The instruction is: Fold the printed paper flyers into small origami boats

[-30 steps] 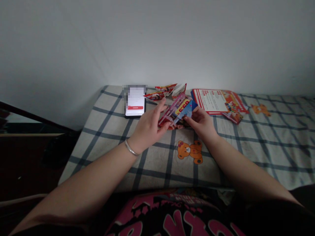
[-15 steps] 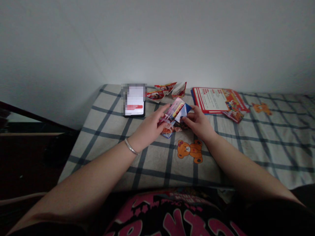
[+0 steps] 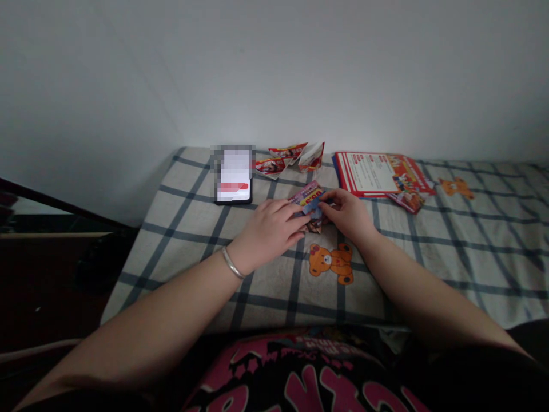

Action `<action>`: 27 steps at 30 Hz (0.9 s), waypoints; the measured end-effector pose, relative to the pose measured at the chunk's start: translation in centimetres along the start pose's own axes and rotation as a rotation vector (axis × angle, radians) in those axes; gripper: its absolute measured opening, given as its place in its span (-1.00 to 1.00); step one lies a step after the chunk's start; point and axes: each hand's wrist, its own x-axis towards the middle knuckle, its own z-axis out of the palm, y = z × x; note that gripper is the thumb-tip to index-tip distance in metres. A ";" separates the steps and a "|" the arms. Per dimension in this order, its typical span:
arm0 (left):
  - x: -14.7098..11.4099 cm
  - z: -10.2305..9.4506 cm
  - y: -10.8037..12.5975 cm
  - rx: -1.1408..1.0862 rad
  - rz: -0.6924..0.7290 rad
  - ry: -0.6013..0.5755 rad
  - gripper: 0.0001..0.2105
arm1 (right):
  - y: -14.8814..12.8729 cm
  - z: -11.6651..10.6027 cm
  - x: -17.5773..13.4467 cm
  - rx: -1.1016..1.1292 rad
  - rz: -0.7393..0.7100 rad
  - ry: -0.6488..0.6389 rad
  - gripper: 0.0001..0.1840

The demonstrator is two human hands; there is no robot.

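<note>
A colourful printed paper (image 3: 309,193), purple with yellow lettering and a folded blue corner, lies on the checked cloth in front of me. My left hand (image 3: 274,229) rests on its left side, fingers stretched out across the print. At the paper's right edge my right hand (image 3: 345,210) has thumb and forefinger pinched together on the blue corner. Part of the paper is hidden under my left fingers. A silver bangle (image 3: 233,263) circles my left wrist.
Behind the hands stand folded red-and-white paper pieces (image 3: 271,166) near the wall. A phone (image 3: 235,177) with a lit screen lies at left. To the right is a stack of red printed sheets (image 3: 369,174), with a small printed piece (image 3: 409,201) at its front edge.
My left hand has moved forward and right, flattening onto the paper. The paper, tilted up before, now lies lower and flatter. My right hand has shifted slightly and still pinches its edge.
</note>
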 end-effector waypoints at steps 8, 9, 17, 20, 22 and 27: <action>-0.1 -0.1 -0.5 0.010 -0.057 -0.054 -0.62 | -0.5 -1.0 -0.6 -0.317 -0.172 -0.163 -0.68; -0.1 -0.1 -0.5 0.011 -0.056 -0.056 -0.59 | -0.7 -1.1 -0.8 -0.428 -0.225 -0.144 -0.66; -0.1 0.7 0.1 0.034 -0.015 -0.041 -0.64 | -2.2 -1.9 -1.6 -1.013 -0.588 -0.087 -0.80; -0.1 0.9 0.3 0.034 0.013 -0.031 -0.62 | -2.4 -2.3 -1.6 -1.109 -0.670 -0.044 -0.78; 0.0 0.8 0.4 0.034 0.011 -0.032 -0.61 | -2.6 -2.4 -1.6 -1.165 -0.751 -0.029 -0.76; 0.0 0.8 0.0 0.044 0.002 -0.063 -0.69 | -2.7 -1.8 -1.4 -1.141 -0.900 -0.163 -0.78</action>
